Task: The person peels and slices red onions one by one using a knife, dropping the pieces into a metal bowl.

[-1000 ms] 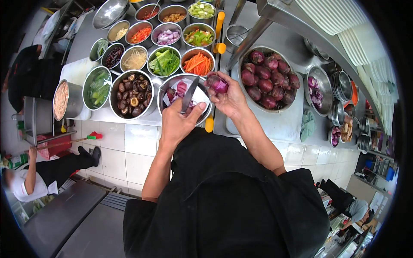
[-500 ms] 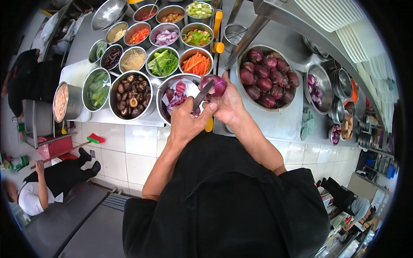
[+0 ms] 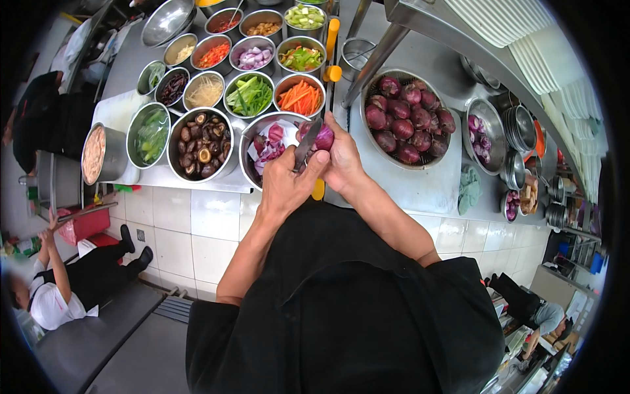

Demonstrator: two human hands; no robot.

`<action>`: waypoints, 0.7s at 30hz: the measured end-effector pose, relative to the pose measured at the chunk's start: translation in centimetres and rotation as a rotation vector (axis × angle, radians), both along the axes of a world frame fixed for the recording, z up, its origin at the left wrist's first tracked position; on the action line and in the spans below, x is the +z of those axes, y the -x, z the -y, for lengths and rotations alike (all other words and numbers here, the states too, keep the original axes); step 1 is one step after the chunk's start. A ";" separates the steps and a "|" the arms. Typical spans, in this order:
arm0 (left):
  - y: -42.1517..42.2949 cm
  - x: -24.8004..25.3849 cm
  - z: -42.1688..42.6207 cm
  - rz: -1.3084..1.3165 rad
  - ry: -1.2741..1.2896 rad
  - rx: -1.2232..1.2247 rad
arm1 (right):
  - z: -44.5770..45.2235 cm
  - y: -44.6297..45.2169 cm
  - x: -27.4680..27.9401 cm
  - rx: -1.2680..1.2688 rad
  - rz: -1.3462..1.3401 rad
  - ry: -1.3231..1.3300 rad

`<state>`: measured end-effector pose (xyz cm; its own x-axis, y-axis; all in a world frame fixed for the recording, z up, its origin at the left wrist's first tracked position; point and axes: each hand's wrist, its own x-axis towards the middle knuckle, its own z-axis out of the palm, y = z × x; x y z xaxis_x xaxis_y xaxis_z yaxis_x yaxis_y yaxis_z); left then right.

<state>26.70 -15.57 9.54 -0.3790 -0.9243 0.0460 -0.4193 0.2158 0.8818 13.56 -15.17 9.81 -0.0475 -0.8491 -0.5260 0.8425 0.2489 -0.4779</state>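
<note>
Indoors | steel counter | tiled floor | left hand grips knife | right hand holds onion

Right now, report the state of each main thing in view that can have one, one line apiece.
Left hand, closed on the knife.
Right hand, closed around a red onion.
Knife, gripped, blade over the held onion; contact unclear.
Pot below the hands, uncovered, onion pieces inside.
Mushrooms, heaped.
Carrots, cut into strips.
Whole onions, piled up.
Green cloth, crumpled.
Plates, stacked.
</note>
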 end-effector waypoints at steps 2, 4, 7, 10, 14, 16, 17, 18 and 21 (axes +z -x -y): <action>0.3 0.4 -0.1 -0.029 -0.030 0.004 | -0.1 -0.4 -0.1 0.001 -0.057 0.011; 0.7 1.6 -0.3 -0.035 -0.076 0.005 | -0.4 -1.2 0.3 -0.022 -0.126 -0.008; 0.9 1.7 -0.7 -0.127 -0.065 0.040 | -0.3 -1.1 0.3 -0.010 -0.075 -0.012; 0.4 0.7 -0.8 -0.124 -0.002 0.096 | 0.2 -0.1 0.1 0.008 0.162 0.015; 0.3 0.3 -0.7 -0.109 0.068 0.135 | 0.1 0.3 1.4 -0.005 0.164 -0.068; 0.2 0.4 -0.9 -0.052 0.044 0.121 | 0.1 0.2 1.4 -0.004 0.172 -0.064; 0.2 0.4 -1.0 -0.057 0.048 0.124 | 0.1 0.1 1.4 -0.003 0.176 -0.068; 0.2 0.4 -1.1 -0.062 0.052 0.126 | 0.1 -0.1 1.4 -0.003 0.181 -0.072; 0.3 -0.1 -1.1 -0.069 0.064 0.132 | 0.0 -0.1 1.0 0.023 0.179 -0.051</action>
